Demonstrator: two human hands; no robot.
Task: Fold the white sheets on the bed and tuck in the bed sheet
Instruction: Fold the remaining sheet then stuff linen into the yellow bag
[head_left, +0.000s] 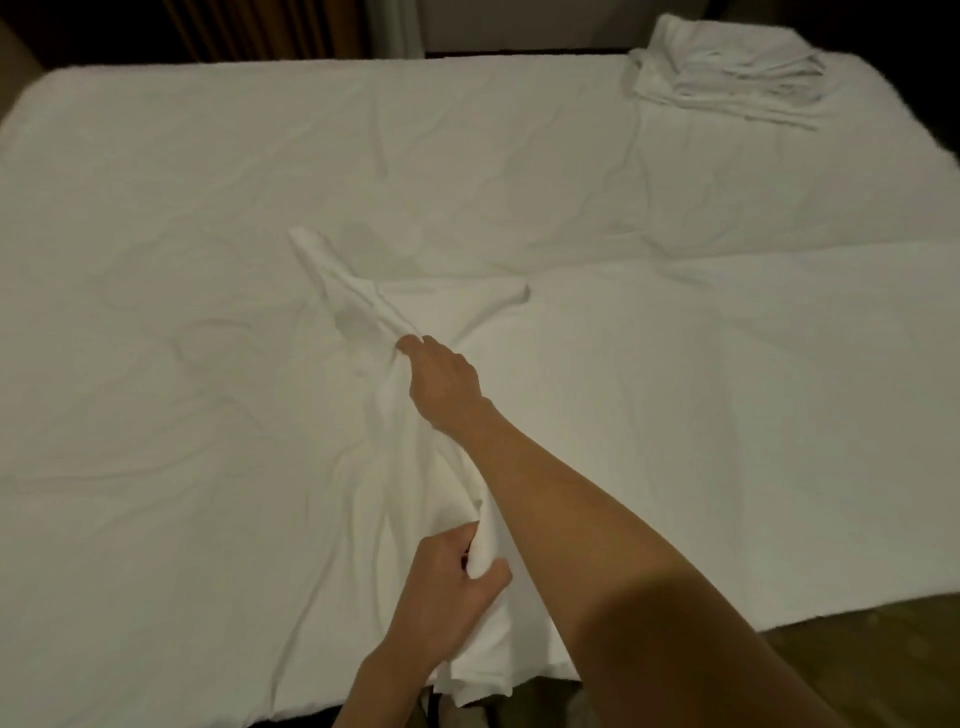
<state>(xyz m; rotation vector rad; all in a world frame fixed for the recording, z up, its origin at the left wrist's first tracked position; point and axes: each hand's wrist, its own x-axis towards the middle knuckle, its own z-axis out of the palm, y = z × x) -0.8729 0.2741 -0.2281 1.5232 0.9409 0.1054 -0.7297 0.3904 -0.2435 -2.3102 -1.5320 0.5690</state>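
A loose white sheet (727, 374) lies spread over the right half of the bed, gathered into a ridge near the middle. My right hand (441, 379) reaches forward and pinches the far end of that ridge, lifting a narrow flap of cloth. Near the bed's front edge, my left hand (447, 592) grips the near end of the same gathered fold between thumb and fingers. Underneath lies the wrinkled white bed sheet (182, 260), covering the mattress. A stack of folded white sheets (727, 67) sits at the far right corner of the bed.
Dark wooden floor (883, 654) shows at the lower right past the bed's corner. A dark curtain (249, 31) and a wall stand behind the far edge of the bed.
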